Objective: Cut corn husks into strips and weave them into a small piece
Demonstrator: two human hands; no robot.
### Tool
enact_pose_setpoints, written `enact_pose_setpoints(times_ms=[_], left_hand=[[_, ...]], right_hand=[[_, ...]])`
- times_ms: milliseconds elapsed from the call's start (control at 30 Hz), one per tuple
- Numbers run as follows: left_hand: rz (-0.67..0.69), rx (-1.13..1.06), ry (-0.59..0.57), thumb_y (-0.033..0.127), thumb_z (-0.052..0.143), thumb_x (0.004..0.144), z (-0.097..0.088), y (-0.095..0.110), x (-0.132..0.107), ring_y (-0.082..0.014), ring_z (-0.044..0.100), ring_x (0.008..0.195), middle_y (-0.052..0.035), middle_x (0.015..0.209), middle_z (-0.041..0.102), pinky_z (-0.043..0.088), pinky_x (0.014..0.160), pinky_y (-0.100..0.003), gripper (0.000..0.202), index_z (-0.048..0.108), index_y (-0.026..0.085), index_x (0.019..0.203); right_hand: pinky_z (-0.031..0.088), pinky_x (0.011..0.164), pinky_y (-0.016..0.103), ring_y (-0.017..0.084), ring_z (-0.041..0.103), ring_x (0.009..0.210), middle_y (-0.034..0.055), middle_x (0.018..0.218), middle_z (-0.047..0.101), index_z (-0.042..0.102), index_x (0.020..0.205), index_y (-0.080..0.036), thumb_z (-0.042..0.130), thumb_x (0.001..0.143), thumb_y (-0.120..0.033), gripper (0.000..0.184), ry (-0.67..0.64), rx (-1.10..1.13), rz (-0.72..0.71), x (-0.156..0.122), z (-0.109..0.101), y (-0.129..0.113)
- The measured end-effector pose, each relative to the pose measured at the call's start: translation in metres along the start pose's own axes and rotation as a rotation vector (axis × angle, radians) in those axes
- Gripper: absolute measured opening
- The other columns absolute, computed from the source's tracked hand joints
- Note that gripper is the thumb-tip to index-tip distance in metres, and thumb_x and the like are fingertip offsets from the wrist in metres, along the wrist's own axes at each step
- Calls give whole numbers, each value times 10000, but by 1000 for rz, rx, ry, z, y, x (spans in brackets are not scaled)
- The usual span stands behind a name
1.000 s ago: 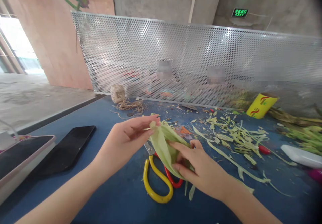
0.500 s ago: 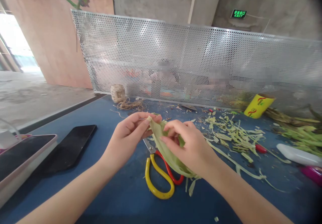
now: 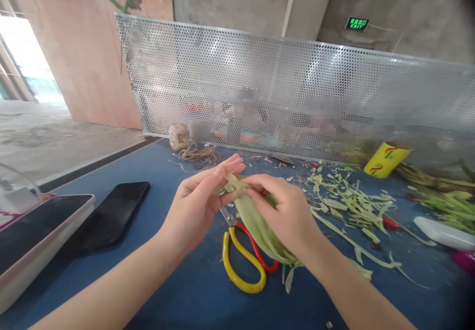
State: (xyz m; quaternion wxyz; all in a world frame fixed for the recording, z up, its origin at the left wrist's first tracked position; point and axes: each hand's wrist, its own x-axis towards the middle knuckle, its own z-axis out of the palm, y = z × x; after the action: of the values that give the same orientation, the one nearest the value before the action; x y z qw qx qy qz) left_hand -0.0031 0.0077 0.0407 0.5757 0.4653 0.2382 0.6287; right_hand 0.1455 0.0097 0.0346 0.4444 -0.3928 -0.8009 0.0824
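A bundle of pale green corn husk hangs between my hands, its wide lower end resting low over the table. My left hand pinches the narrow tip of the husk between thumb and fingers, the fingertips pointing up and to the right. Close beside it, my right hand is closed on the husk just below the tip, where a strip lies across it. Under the husk is a pair of scissors with one yellow and one red handle; the blades are partly hidden by my left hand and the husk.
Husk scraps litter the table's right side, near a red chili-like piece, a white object and a yellow roll. Twine lies behind my hands. Phones sit left. A perforated metal screen borders the back.
My right hand has moved up and left toward the tip and now closes on the husk there. A strip now crosses below the tip. The view has shifted slightly left.
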Motion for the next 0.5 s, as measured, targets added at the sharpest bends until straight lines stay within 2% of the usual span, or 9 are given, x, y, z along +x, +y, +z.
enact_pose_setpoints(times_ms=[67, 167, 267, 367, 400, 500], left_hand=[[5, -16, 10, 194, 494, 826, -1, 0, 1, -280, 491, 1116, -74, 1182, 574, 530, 792, -364, 204, 695, 172, 849], [23, -18, 6, 202, 496, 826, -2, -1, 1, -287, 497, 1108, -70, 1165, 586, 541, 763, -378, 201, 692, 191, 871], [39, -4, -14, 206, 493, 827, -1, -1, 0, -299, 474, 1130, -55, 1197, 564, 543, 755, -399, 204, 691, 205, 872], [59, 40, -23, 215, 479, 833, 0, 0, -2, -314, 430, 1168, -37, 1240, 527, 542, 758, -419, 217, 692, 214, 868], [72, 66, -34, 220, 478, 833, 0, 0, -3, -315, 425, 1173, -30, 1252, 516, 538, 769, -421, 218, 692, 222, 873], [137, 199, -95, 240, 498, 826, -1, -1, -6, -302, 422, 1178, -18, 1270, 499, 510, 833, -407, 204, 684, 246, 908]], right_hand=[[407, 720, 255, 108, 585, 784, -52, 896, 660, 608, 916, -272, 448, 843, -184, 196, 15, 32, 19, 0, -2, 2], [422, 693, 256, 104, 591, 708, -50, 803, 664, 613, 902, -263, 430, 849, -195, 203, 24, 46, 75, -2, -3, 4], [429, 680, 265, 119, 577, 701, -48, 771, 633, 557, 913, -254, 528, 794, -274, 124, 31, 34, 68, -7, -1, 5], [427, 646, 277, 150, 554, 720, -21, 807, 592, 454, 906, -222, 664, 657, -368, 357, 35, -82, 17, -15, 5, 2], [419, 626, 275, 150, 543, 699, -16, 795, 578, 433, 878, -216, 663, 656, -357, 349, 51, -149, -3, -17, 7, 2], [388, 575, 255, 126, 503, 607, -25, 689, 529, 403, 756, -212, 553, 739, -217, 151, 99, -322, -76, -19, 9, 0]])
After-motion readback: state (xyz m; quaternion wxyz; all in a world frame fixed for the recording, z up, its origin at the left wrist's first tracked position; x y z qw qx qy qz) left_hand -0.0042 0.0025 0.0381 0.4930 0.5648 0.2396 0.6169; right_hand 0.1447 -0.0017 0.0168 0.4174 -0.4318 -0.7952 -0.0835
